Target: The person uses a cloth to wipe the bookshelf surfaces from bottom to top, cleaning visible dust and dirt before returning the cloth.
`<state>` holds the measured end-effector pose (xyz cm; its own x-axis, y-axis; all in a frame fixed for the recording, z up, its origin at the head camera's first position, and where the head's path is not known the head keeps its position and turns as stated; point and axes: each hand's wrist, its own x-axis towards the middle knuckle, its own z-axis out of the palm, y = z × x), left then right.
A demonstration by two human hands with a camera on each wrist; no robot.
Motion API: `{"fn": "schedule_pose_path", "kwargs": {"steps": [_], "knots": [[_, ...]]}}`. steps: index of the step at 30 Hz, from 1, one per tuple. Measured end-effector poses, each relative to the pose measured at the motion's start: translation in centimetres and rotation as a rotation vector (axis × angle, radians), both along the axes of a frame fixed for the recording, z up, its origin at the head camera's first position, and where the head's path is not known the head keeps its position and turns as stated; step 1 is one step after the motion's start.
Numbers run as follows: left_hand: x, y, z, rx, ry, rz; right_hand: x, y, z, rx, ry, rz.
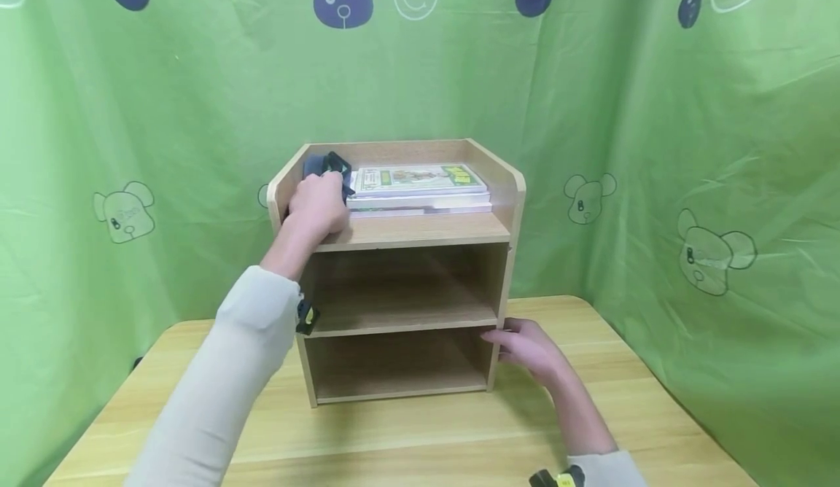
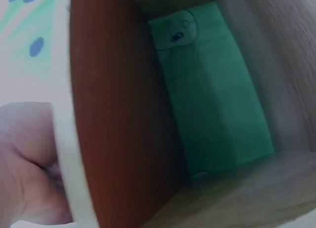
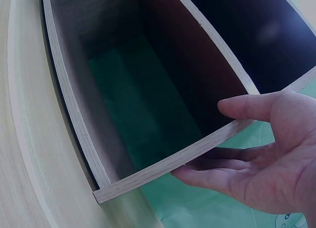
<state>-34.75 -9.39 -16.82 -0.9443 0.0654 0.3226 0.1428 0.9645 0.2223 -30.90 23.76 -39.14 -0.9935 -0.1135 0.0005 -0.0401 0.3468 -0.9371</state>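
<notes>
A small wooden shelf (image 1: 407, 324) with two lower compartments and a raised-edge top tray stands on the table. My left hand (image 1: 319, 201) is at the left end of the top, its fingers curled at a dark blue and black object (image 1: 315, 165) whose kind I cannot tell. Beside that object lies a stack of books (image 1: 423, 188). My right hand (image 1: 525, 346) grips the shelf's right side panel (image 3: 173, 161) low down, thumb at the front and fingers outside. The left wrist view shows only part of the left hand (image 2: 27, 164), behind the shelf board.
The light wooden table (image 1: 394, 447) extends around the shelf. Green printed curtains (image 1: 420, 71) hang behind and at both sides. Through the back of a compartment the green cloth (image 2: 212, 99) shows. Dark wrist devices (image 1: 306, 317) sit at both cuffs.
</notes>
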Motion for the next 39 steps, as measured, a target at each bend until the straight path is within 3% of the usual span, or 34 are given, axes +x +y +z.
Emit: {"fn": "schedule_pose_path", "kwargs": {"steps": [9, 21, 24, 29, 39], "knots": [[2.9, -0.6, -0.2, -0.014, 0.034, -0.053, 0.0, -0.1, -0.1, -0.008, 0.002, 0.010], [5.6, -0.8, -0.6, -0.052, 0.064, -0.073, 0.1, -0.1, -0.1, 0.021, 0.002, 0.009], [5.4, -0.7, -0.6, -0.038, 0.077, -0.065, 0.0, 0.0, -0.1, 0.019, -0.001, 0.009], [4.2, -0.4, -0.6, -0.013, 0.090, -0.053, 0.0, 0.1, -0.1, 0.016, 0.000, 0.003], [0.2, -0.3, -0.7, 0.070, 0.050, -0.009, 0.0, 0.0, 0.0, 0.021, -0.001, 0.008]]}}
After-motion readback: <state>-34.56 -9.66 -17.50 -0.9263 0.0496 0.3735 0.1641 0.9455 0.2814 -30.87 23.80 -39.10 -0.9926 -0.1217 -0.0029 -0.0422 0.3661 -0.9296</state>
